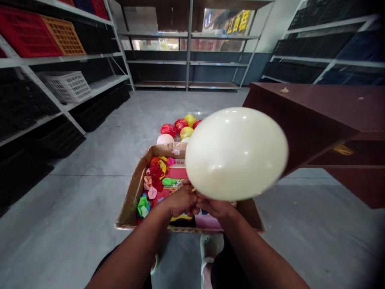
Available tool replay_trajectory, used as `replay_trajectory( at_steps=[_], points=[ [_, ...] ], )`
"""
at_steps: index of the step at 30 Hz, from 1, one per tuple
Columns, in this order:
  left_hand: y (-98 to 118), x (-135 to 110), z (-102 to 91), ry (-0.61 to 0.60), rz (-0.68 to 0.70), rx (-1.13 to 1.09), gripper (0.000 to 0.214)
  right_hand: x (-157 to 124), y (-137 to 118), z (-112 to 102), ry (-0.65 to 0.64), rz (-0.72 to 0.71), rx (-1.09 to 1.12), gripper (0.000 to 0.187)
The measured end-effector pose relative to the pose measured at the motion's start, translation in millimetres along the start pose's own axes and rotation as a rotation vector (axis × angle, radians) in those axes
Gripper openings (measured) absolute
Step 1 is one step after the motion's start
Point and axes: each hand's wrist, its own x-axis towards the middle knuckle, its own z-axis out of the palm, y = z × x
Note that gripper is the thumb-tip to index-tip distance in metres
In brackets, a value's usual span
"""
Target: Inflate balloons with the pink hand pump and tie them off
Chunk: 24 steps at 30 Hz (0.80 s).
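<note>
A large inflated cream-white balloon (236,154) fills the middle right of the head view. Its neck end lies low on its left side, where both hands meet. My left hand (183,198) is closed there, fingers pinched by the neck. Against it, my right hand (212,205) is closed too, partly hidden under the balloon. Below the hands stands an open cardboard box (128,204). Uninflated balloons in red, orange, pink and green lie in its left part, among them a green balloon (142,206) and a pink balloon (152,192).
Behind the box, inflated balloons rest on the floor, including a red balloon (168,129) and a pale pink balloon (165,139). A dark brown table (313,104) stands close on the right. Metal shelves (189,60) line the back, with crates on the left shelving.
</note>
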Motion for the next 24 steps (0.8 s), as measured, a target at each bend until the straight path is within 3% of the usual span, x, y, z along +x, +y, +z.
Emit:
replay_trajectory(
  at_steps=[3, 5, 9, 14, 18, 24],
  points=[
    [3, 0, -2.2, -0.104, 0.073, -0.029, 0.022, 3, 2, 4, -0.032, -0.056, 0.194, 0.047],
    [4, 0, -3.1, -0.124, 0.143, 0.01, 0.029, 6, 3, 7, -0.016, -0.105, 0.287, 0.042],
    [1, 0, 0.7, -0.008, 0.252, 0.1, 0.037, 9, 3, 13, 0.062, -0.218, 0.392, 0.029],
    [-6, 2, 13.4, 0.199, 0.378, 0.012, 0.037, 11, 0, 20, 0.067, -0.222, 0.466, 0.035],
    [-10, -1, 19.6, 0.301, 0.382, -0.123, 0.041, 11, -1, 23, 0.034, -0.218, 0.467, 0.035],
    [-4, -1, 15.1, 0.252, 0.241, -0.403, 0.029, 12, -4, 22, -0.034, -0.101, 0.436, 0.038]
  ],
)
